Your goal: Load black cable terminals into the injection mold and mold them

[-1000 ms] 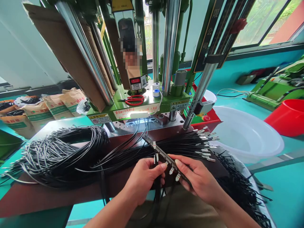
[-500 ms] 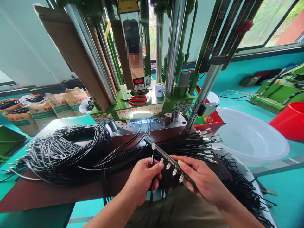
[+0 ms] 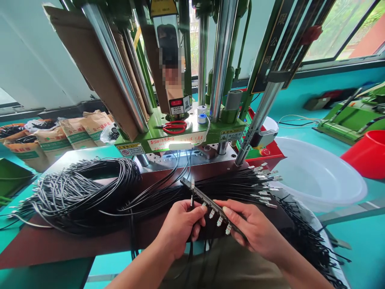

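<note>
A dark slotted bar [image 3: 207,200] slants across the middle, with several metal-ended connectors along its near side. Wrapped round its lower right end, my right hand [image 3: 248,222] is closed on the bar. My left hand [image 3: 188,220] pinches a black cable [image 3: 191,200] just below its metal plug [image 3: 193,184], which meets the bar near its far end. More black cables hang under the bar between my hands. Behind them a row of black cables [image 3: 234,184] lies on the brown table [image 3: 99,245], metal ends to the right.
A big coil of black cables [image 3: 75,192] lies at the left. The green press [image 3: 144,140] stands behind, with red-handled pliers [image 3: 174,127] on its ledge. At the right are a white tub [image 3: 325,172], a red bucket [image 3: 367,156] and a heap of black cables [image 3: 309,245].
The bar has shifted slightly left and down at its far end. The plug in my left hand sits closer against the bar. Both hands keep their grips.
</note>
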`<state>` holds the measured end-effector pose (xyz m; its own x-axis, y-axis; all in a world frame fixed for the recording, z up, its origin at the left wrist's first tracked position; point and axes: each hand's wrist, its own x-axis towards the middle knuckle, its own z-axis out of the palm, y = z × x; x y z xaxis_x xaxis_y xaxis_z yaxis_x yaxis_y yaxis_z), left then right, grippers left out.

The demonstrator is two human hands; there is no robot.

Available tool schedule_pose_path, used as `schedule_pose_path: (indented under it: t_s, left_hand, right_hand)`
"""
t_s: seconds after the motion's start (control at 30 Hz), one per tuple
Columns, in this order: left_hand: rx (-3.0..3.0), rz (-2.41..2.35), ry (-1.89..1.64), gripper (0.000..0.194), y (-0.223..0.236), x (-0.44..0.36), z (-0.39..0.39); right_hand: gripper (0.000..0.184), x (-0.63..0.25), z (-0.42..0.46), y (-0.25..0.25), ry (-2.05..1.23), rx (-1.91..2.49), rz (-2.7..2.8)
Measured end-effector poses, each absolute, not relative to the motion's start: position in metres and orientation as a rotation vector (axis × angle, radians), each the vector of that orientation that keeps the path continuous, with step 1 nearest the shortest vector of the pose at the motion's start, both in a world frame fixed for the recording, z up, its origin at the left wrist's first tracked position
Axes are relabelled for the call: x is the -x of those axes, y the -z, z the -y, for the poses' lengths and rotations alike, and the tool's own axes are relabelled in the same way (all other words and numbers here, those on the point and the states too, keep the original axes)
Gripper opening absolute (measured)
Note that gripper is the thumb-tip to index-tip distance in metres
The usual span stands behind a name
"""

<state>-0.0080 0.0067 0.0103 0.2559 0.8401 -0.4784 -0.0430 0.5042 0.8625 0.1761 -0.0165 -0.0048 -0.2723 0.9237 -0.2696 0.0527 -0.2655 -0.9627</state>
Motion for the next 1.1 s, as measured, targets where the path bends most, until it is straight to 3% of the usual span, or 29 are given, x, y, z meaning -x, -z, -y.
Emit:
schedule_pose_path:
  t_s: [0.33,0.47,0.63,1.1]
  left_hand:
    - [-0.874,-1.174,-0.897,0.036,-0.014,0.023,-0.009]
    - [-0.961,-1.261,-0.787,0.044,-0.015,0.028,-0.003]
    - [-1.047,-1.190,-0.607,0.032,-0.014,0.029,0.002]
    - [-1.118,-1.205,-0.552,0.027,-0.011,0.032,0.003]
  right_hand:
    - [0.053,-0.180,0.015,0.011,-1.646,1.265,1.173]
    - [0.053,-0.181,0.014,0.012,-1.660,1.258,1.143]
    - [0.055,-0.182,0.016,0.011,-1.649,1.268,1.166]
    - [0.056,-0.185,0.015,0.014,-1.666,1.280,1.262]
